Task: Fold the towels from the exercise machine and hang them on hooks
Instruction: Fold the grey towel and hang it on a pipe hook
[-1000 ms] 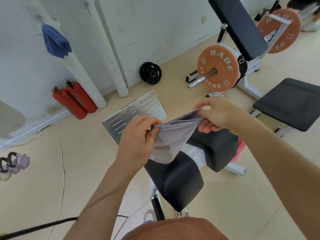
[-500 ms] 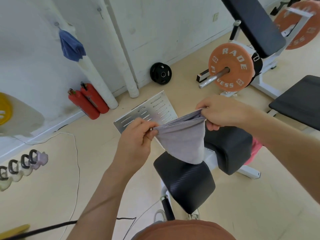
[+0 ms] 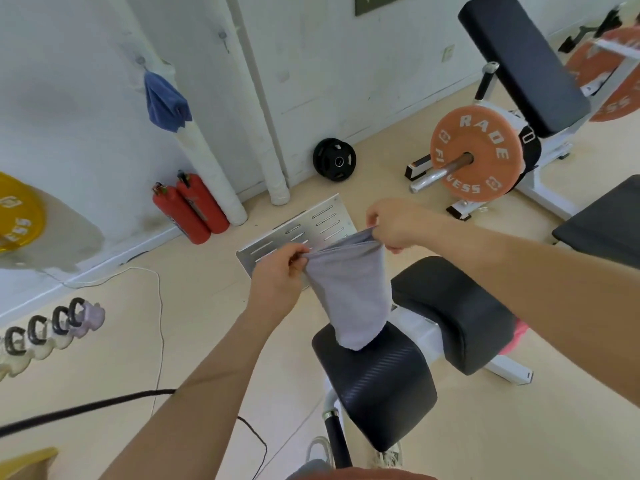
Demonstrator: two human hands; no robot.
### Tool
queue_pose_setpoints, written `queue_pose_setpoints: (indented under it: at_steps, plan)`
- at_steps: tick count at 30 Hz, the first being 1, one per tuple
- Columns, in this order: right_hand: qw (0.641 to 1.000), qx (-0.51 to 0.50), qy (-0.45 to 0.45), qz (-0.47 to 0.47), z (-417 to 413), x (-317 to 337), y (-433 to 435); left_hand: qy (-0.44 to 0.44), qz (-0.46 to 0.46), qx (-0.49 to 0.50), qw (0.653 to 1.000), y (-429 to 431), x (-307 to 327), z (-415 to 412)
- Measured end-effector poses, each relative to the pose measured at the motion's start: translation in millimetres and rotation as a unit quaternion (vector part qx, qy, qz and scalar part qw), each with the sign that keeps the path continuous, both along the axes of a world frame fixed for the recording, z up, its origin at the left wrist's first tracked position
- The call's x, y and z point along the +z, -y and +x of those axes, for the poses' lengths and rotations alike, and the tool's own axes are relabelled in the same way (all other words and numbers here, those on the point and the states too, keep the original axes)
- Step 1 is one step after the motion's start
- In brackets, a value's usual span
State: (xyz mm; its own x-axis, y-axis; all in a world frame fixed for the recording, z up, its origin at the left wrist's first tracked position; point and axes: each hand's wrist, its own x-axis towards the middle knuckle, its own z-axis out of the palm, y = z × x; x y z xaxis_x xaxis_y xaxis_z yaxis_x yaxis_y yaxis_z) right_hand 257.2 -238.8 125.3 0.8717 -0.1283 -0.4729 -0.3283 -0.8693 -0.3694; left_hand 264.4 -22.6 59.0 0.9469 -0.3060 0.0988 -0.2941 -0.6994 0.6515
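We see a plain pale grey towel (image 3: pixel 349 292) above black pads (image 3: pixel 377 379) with a fine woven texture on a white frame (image 3: pixel 424 329). A deep blue towel (image 3: pixel 165 100) hangs on the white wall (image 3: pixel 329 57). Two red extinguishers (image 3: pixel 188 207) stand beside a slotted silver plate (image 3: pixel 311 221). An orange weight disc (image 3: pixel 476 157) carries white lettering; another disc (image 3: pixel 334 160) is black; one (image 3: pixel 17 211) is yellow. The floor (image 3: pixel 207 323) is cream-beige.
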Motion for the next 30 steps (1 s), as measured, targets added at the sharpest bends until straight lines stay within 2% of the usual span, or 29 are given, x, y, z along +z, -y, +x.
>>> queue_pose_setpoints:
  at_steps: [2, 4, 6, 8, 10, 11, 13, 15, 17, 22, 24, 27, 30]
  plan:
    - [0.995, -0.045, 0.086, 0.032, 13, 8, 1, 0.051, -0.018, 0.017, 0.998, 0, 16, 10]
    - [0.978, -0.111, 0.142, 0.107, 16, 21, 3, 0.173, 0.011, -0.009, 0.985, -2, 32, 10]
    - [0.966, -0.144, 0.15, 0.155, 1, 24, 5, 0.265, 0.044, -0.069, 0.961, -6, 34, 0]
    - [0.958, -0.158, 0.133, 0.199, -27, 6, 6, 0.276, 0.071, -0.121, 0.951, -9, 16, -21]
    - [0.955, -0.166, 0.1, 0.224, -61, -34, 6, 0.23, 0.103, -0.161, 0.954, -12, -11, -46]
    - [0.956, -0.17, 0.079, 0.226, -78, -57, 6, 0.18, 0.125, -0.185, 0.958, -12, -24, -60]
    - [0.957, -0.179, 0.015, 0.226, -117, -106, 3, 0.02, 0.185, -0.228, 0.956, -12, -55, -88]
    - [0.955, -0.174, -0.071, 0.227, -154, -144, -2, -0.087, 0.235, -0.273, 0.929, -12, -90, -119]
    - [0.959, -0.177, -0.107, 0.195, -181, -168, -5, -0.114, 0.242, -0.304, 0.914, -7, -112, -142]
    - [0.943, -0.285, -0.043, 0.169, -199, -182, -6, -0.131, 0.183, -0.33, 0.917, 4, -131, -163]
    - [0.901, -0.371, -0.032, 0.221, -201, -187, -4, -0.14, 0.164, -0.328, 0.92, 7, -132, -166]
    - [0.799, -0.506, -0.02, 0.324, -208, -192, -5, -0.143, 0.141, -0.317, 0.927, 15, -132, -172]
    - [0.744, -0.57, 0.005, 0.349, -215, -205, -16, -0.142, 0.133, -0.319, 0.928, 23, -138, -182]
